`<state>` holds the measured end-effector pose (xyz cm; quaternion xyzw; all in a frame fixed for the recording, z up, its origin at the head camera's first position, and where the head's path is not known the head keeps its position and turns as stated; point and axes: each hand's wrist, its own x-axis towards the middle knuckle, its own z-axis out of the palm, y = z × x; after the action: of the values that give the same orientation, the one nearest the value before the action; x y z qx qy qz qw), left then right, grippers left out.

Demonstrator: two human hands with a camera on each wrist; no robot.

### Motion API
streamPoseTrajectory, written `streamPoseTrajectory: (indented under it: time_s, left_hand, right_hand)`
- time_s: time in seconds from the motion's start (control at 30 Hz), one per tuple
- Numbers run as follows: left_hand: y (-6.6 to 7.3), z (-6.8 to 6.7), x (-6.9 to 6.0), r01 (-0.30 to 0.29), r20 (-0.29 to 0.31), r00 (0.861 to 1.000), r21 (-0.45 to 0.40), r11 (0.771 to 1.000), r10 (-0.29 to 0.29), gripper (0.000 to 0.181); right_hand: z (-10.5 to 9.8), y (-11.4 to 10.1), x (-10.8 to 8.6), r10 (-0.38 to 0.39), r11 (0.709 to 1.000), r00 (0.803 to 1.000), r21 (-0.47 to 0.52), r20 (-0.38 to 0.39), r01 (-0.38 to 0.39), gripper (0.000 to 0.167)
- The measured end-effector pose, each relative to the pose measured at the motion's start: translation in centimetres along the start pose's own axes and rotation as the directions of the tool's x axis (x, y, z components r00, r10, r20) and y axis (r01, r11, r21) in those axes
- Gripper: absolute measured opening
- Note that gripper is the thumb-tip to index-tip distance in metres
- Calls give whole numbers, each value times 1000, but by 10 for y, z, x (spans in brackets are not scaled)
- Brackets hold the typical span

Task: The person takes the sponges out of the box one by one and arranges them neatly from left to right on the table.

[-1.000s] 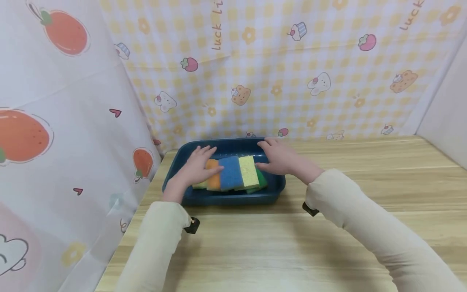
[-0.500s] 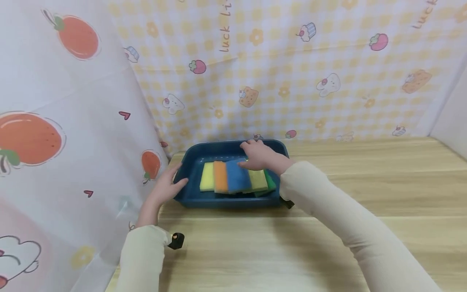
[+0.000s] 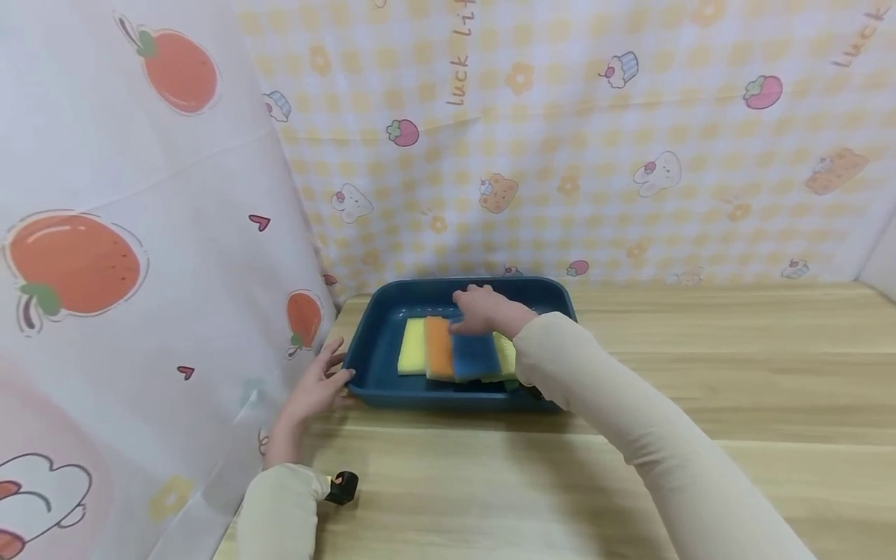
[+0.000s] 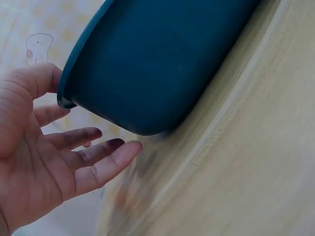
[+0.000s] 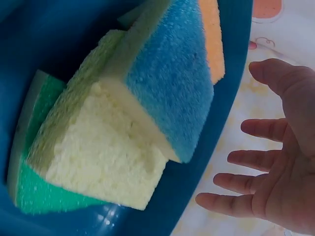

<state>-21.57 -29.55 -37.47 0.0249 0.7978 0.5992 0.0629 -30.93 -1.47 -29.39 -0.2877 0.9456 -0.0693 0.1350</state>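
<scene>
A dark blue plastic basin (image 3: pixel 374 342) holds several kitchen sponges in an overlapping row. At its left end, my left hand (image 3: pixel 315 389) is at the rim; in the left wrist view the thumb reaches behind the rim, and the other fingers extend loosely below it, beside the wall. My right hand (image 3: pixel 483 311) hovers over the blue sponge (image 3: pixel 474 358), fingers spread and holding nothing in the right wrist view. A yellow sponge (image 3: pixel 412 346) and an orange sponge (image 3: pixel 439 350) lie left of it. The pale yellow sponge (image 5: pixel 108 152) overlaps a green sponge (image 5: pixel 54 194).
The basin stands on a wood-grain table (image 3: pixel 448 482). Behind it hangs a yellow checked cloth (image 3: pixel 546 155), and a white cloth with fruit prints (image 3: pixel 175 311) hangs close on the left. A black wrist device (image 3: pixel 343 488) sits below the left sleeve.
My left hand has gone from above the sponges to the basin's left rim. My right hand has moved left, from the right end to over the blue sponge. The view has shifted slightly.
</scene>
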Motion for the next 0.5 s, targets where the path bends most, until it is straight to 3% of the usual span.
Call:
streamPoseTrajectory:
  time_s: [0.23,0.5]
  left_hand:
    - [-5,12,2,4,-43,999,-51,999,-7,63]
    - [-9,16,0,-17,-70,997,-102,995,10,61]
  right_hand:
    - [12,2,9,62,998,997,9,35,-63,66]
    - [17,4,20,126,992,987,9,97,-128,72]
